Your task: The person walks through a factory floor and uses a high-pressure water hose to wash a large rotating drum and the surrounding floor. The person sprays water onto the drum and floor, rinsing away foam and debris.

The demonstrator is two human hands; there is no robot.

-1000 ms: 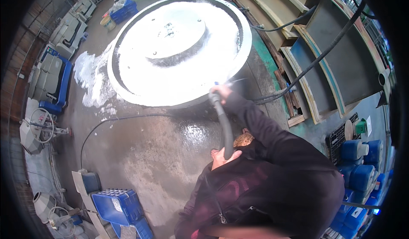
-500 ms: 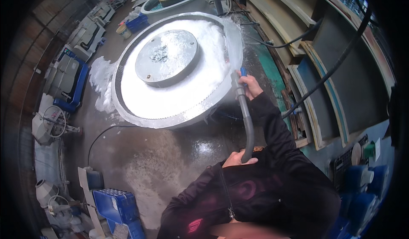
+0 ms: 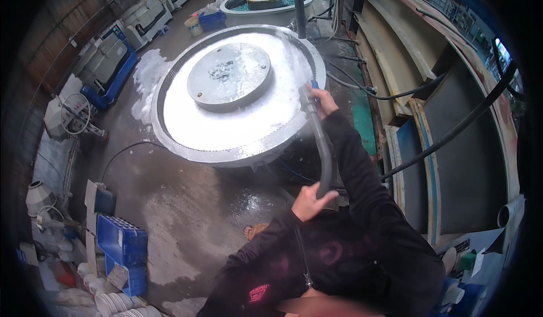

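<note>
A thick grey hose [image 3: 322, 150] runs up from my waist toward a large round tub [image 3: 257, 158]. My right hand [image 3: 325, 103] is closed around the blue-handled valve [image 3: 315, 84] at the hose's far end, close to the tub's right rim. Lower down, my left hand [image 3: 308, 204] wraps the hose near my body, its thumb sticking out. A blurred spray of water [image 3: 297, 51] leaves the nozzle over the tub. White foam [image 3: 226, 133] fills the ring around a raised grey centre disc [image 3: 229, 74], which has bolts and a small wet heap on top.
Behind stands a second round tub [image 3: 311, 0] with greenish contents. Wooden-edged bins [image 3: 430, 164] and black hoses [image 3: 452, 139] line the right. Foam [image 3: 150, 88] lies on the wet floor at left. Blue crates [image 3: 121, 240] and white buckets [image 3: 113, 303] stand lower left.
The view has shifted, and more of the left side shows. The hose end has moved left over the tub's rim, and the spray now falls further inside. Both hands keep hold.
</note>
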